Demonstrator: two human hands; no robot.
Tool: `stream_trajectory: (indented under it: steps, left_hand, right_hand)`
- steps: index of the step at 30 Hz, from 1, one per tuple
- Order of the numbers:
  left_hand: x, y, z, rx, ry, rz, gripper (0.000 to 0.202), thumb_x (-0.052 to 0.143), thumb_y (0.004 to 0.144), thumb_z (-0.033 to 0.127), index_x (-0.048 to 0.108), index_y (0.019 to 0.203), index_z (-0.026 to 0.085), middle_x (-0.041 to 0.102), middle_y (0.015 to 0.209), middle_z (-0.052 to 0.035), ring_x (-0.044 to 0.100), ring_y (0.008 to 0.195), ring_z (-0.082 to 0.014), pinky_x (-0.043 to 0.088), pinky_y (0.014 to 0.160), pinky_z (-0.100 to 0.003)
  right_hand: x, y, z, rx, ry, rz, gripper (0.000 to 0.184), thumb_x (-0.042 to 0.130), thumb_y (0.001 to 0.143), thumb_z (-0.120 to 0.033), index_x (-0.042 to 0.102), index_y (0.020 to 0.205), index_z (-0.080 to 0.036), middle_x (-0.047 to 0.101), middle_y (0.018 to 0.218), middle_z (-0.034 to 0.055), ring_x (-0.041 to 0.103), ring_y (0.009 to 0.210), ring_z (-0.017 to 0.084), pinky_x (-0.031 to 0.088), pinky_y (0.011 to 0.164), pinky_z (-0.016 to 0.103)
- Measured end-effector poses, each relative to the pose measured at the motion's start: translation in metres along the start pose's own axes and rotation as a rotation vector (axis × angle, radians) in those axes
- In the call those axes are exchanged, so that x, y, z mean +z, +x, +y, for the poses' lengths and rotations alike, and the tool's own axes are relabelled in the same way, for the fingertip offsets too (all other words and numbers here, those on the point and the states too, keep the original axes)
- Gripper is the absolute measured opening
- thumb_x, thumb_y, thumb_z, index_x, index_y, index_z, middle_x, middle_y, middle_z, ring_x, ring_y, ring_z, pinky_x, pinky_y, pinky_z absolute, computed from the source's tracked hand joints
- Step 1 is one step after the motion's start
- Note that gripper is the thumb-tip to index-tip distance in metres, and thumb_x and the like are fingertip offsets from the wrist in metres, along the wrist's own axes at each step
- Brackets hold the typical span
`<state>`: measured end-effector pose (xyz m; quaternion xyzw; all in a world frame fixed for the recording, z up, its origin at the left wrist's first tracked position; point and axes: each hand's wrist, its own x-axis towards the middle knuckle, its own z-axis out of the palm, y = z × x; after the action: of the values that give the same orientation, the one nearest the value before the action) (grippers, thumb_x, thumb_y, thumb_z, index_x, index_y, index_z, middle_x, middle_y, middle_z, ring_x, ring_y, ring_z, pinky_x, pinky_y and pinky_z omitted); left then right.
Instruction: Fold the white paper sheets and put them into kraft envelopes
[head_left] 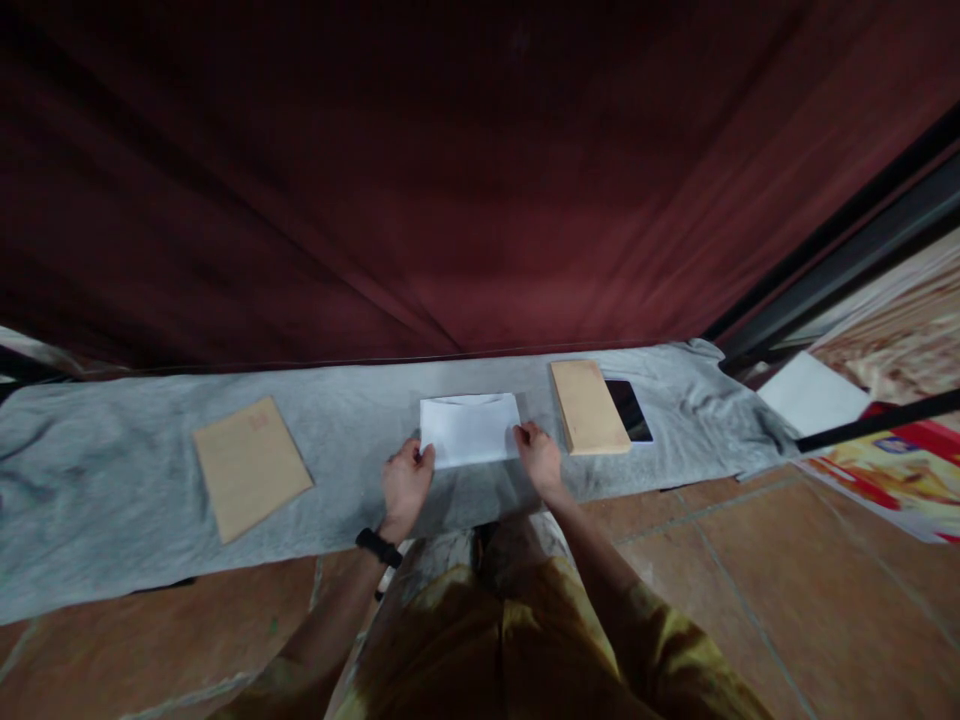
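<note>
A white envelope [469, 428] lies on the grey cloth [112, 440] straight ahead of me. My left hand [405, 485] pinches its near left corner, fingers closed on the edge; a black band is on that wrist. My right hand [537, 455] grips the envelope's right edge in the same way. A brown envelope [251, 465] lies flat to the left. To the right sits a stack of brown envelopes [589, 407], and a dark phone [628, 410] lies just beyond it.
The grey cloth is spread on a tiled floor [750, 560] in front of a dark red curtain [450, 180]. A white sheet [814, 392] and a colourful printed sheet [892, 470] lie at the far right beside a black frame [847, 240].
</note>
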<state>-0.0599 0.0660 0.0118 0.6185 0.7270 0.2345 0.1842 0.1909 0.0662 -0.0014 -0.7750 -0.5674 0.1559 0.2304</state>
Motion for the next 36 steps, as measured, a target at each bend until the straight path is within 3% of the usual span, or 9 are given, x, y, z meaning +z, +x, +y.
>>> stream_trajectory:
  steps: [6, 11, 15, 18, 22, 36]
  left_hand:
    - [-0.004, 0.003, 0.018, -0.088, 0.171, -0.048, 0.029, 0.049, 0.098, 0.038, 0.067, 0.108, 0.019, 0.075, 0.088, -0.0093, 0.068, 0.078, -0.0220, 0.039, 0.063, -0.028]
    - [-0.005, 0.002, 0.023, -0.082, 0.226, -0.044, 0.034, 0.045, 0.100, 0.038, 0.066, 0.118, 0.018, 0.076, 0.097, -0.0119, 0.070, 0.082, -0.0230, 0.041, 0.066, -0.029]
    - [-0.006, 0.004, 0.024, -0.058, 0.245, -0.054, 0.034, 0.043, 0.102, 0.041, 0.067, 0.113, 0.019, 0.076, 0.097, -0.0101, 0.070, 0.082, -0.0217, 0.039, 0.063, -0.028]
    - [-0.007, 0.006, 0.024, -0.073, 0.294, -0.083, 0.034, 0.043, 0.102, 0.043, 0.067, 0.108, 0.019, 0.077, 0.095, -0.0091, 0.071, 0.081, -0.0209, 0.037, 0.062, -0.028]
    - [-0.006, 0.008, 0.025, -0.105, 0.347, -0.094, 0.036, 0.041, 0.102, 0.046, 0.067, 0.109, 0.021, 0.077, 0.096, -0.0096, 0.072, 0.083, -0.0231, 0.039, 0.064, -0.029]
    - [0.003, 0.006, 0.021, -0.081, 0.378, -0.051, 0.039, 0.038, 0.103, 0.046, 0.066, 0.113, 0.021, 0.077, 0.096, -0.0112, 0.073, 0.085, -0.0243, 0.045, 0.070, -0.030]
  right_hand:
    - [0.004, 0.005, -0.011, -0.003, -0.163, -0.019, 0.030, 0.048, 0.104, -0.037, 0.071, 0.101, -0.019, 0.075, 0.084, 0.0141, 0.074, 0.081, 0.025, 0.052, 0.079, 0.034]
    - [0.011, 0.003, -0.010, -0.049, -0.151, 0.047, 0.039, 0.040, 0.106, -0.040, 0.070, 0.101, -0.015, 0.074, 0.078, 0.0180, 0.072, 0.079, 0.027, 0.051, 0.086, 0.041]
    - [0.012, 0.000, -0.009, -0.065, -0.156, 0.039, 0.033, 0.042, 0.105, -0.034, 0.068, 0.103, -0.015, 0.075, 0.088, 0.0200, 0.073, 0.086, 0.027, 0.046, 0.094, 0.042]
    - [0.012, -0.001, -0.010, -0.060, -0.245, 0.049, 0.025, 0.045, 0.104, -0.029, 0.066, 0.104, -0.015, 0.076, 0.097, 0.0155, 0.072, 0.092, 0.025, 0.042, 0.096, 0.039]
    - [0.011, -0.002, -0.014, -0.053, -0.305, 0.067, 0.024, 0.045, 0.105, -0.029, 0.065, 0.102, -0.016, 0.076, 0.096, 0.0123, 0.071, 0.093, 0.024, 0.038, 0.094, 0.037]
    - [0.018, -0.002, -0.011, -0.060, -0.332, 0.102, 0.025, 0.044, 0.105, -0.032, 0.062, 0.103, -0.015, 0.075, 0.096, 0.0144, 0.070, 0.091, 0.026, 0.036, 0.094, 0.039]
